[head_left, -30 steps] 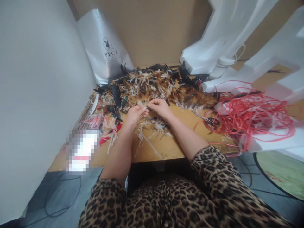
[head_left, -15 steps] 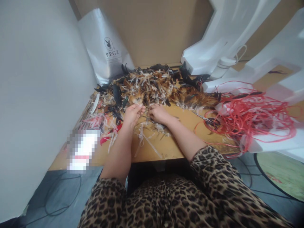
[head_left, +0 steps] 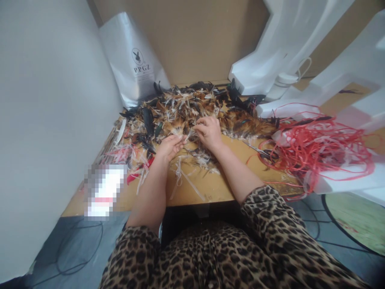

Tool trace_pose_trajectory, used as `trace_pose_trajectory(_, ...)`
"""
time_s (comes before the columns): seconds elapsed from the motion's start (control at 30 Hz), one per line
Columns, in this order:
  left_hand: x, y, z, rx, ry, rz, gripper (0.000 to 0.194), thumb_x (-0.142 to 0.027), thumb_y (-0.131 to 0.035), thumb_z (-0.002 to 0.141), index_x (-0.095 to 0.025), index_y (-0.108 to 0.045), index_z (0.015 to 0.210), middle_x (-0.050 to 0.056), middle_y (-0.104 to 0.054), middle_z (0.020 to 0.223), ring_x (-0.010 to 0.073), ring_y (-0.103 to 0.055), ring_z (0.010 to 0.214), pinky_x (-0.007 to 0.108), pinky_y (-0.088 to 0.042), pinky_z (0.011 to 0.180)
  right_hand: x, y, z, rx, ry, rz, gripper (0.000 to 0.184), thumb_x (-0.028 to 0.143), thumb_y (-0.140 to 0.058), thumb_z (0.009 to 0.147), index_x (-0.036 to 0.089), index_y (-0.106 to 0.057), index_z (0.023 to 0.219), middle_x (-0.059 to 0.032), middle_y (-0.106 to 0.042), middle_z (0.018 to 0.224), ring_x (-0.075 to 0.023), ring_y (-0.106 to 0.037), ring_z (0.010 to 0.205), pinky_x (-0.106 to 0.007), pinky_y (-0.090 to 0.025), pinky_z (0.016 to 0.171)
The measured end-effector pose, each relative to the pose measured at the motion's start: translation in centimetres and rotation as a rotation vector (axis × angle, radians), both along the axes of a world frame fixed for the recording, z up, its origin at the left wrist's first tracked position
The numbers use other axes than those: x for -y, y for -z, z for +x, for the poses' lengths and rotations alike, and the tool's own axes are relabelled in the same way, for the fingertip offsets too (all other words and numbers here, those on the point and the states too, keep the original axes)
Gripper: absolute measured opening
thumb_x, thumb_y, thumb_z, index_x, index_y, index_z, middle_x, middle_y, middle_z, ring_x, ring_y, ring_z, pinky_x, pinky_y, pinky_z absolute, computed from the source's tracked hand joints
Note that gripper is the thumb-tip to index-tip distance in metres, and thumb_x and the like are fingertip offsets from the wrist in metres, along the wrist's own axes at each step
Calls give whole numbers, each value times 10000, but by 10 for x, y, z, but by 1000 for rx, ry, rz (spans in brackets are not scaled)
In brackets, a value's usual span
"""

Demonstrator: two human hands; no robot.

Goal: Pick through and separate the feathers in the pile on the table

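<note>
Delicately, the left hand (head_left: pixel 172 147) pinches wispy, pale-based brown feathers (head_left: pixel 177 127) between its fingertips.

Brand text is seen on one item only: the silver-white bag (head_left: pixel 128 48) at the back left of the table. "PPGZ" (head_left: pixel 142 68) is printed on its front in dark capitals, slightly slanted with the bag. Above the letters, a rabbit-head logo (head_left: pixel 138 56) in dark print is enclosed in a thin oval outline. A tiny mark (head_left: pixel 144 62) is placed just beside the oval, lower right; too small to be read for certain. Under the letters, fine print (head_left: pixel 144 75) is set in small lines, too blurred to be made out. No numbers can be read. Pixelated patch (head_left: pixel 105 190), front left: nothing legible.
</note>
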State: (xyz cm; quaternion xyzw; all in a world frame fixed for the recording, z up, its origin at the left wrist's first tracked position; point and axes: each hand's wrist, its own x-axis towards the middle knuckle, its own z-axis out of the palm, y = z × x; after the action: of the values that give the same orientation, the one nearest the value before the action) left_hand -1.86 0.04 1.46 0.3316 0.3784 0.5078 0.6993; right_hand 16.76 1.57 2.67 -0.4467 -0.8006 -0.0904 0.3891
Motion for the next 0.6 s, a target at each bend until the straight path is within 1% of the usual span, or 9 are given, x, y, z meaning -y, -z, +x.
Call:
trace_pose_trajectory(0.1,2,1,1,-18,75,1,64,-107,-641,688,-80,-596,725,95,-684,794,99,-636,615,147,-463,496,0,0,0,11,11,1,235,253,-428,851,247,-661,876,-63,-559,1002,-209,-408,1005,-375,-242,859)
trace_pose_trajectory(0.2,3,1,2,-42,113,1,77,-112,-645,690,-71,-602,739,106,-683,784,84,-627,596,139,-467,504,1,1,-1,35,20,-8,237,251,-423,854,248,-658,886,-63,-560,1016,-209,-402,1020,-378,-235,869)
trace_pose_trajectory(0.3,3,1,4,-42,103,-8,64,-94,-648,680,-73,-599,716,89,-676,724,71,-610,563,132,-461,494,1,1,-2,48,20,-16,239,250,-418,855,245,-653,900,-66,-562,1020,-211,-402,1022,-381,-232,873)
trace_pose_trajectory(0.43,3,0,6,-28,35,8,34,-72,-622,693,-82,-593,678,69,-668,678,50,-587,531,119,-452,493,2,1,-3,18,24,-2,241,259,-415,856,234,-650,903,-70,-572,997,-210,-420,999,-383,-239,870)
trace_pose_trajectory(0.5,2,0,6,-19,16,22,37,-75,-615,698,-84,-591,673,70,-668,682,51,-591,537,116,-452,492,3,1,-3,12,22,18,249,272,-408,861,233,-653,885,-67,-578,988,-208,-425,997,-379,-241,869)
trace_pose_trajectory(0.6,1,1,4,2,38,25,28,-85,-615,702,-83,-594,684,88,-678,736,61,-605,564,113,-452,485,3,0,-3,14,26,37,250,274,-409,861,241,-657,873,-61,-581,987,-209,-421,1009,-381,-238,872)
